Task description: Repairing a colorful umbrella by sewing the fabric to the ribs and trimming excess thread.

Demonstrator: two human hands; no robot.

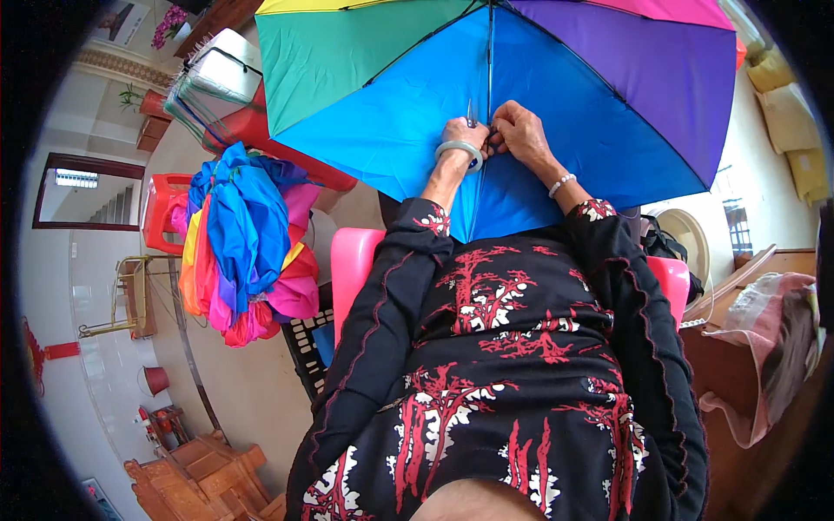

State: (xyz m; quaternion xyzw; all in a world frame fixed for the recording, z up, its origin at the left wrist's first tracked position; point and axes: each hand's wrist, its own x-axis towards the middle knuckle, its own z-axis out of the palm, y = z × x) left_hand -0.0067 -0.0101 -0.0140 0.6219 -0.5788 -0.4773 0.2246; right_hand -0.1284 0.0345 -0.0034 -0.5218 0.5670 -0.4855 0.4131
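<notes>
An open umbrella (382,139) with rainbow panels lies tilted across my lap, its inner side and thin dark ribs toward me. My left hand (466,137), with a pale bangle at the wrist, is closed over the blue panel beside the middle rib (490,69). A slim pointed metal tool (472,111), possibly small scissors, sticks up out of its fingers. Just right of that rib, my right hand (523,135) has thumb and fingertips pinched together, close against the left fingers. Whatever lies between the right fingertips is too small to make out.
Bunched rainbow fabric (248,234) is heaped at my left, by a red plastic stool (165,213). Behind it stands a white box (228,69). Pink chair arms (352,269) flank me. Wooden furniture (204,478) is at lower left; a cloth (769,347) drapes at the right.
</notes>
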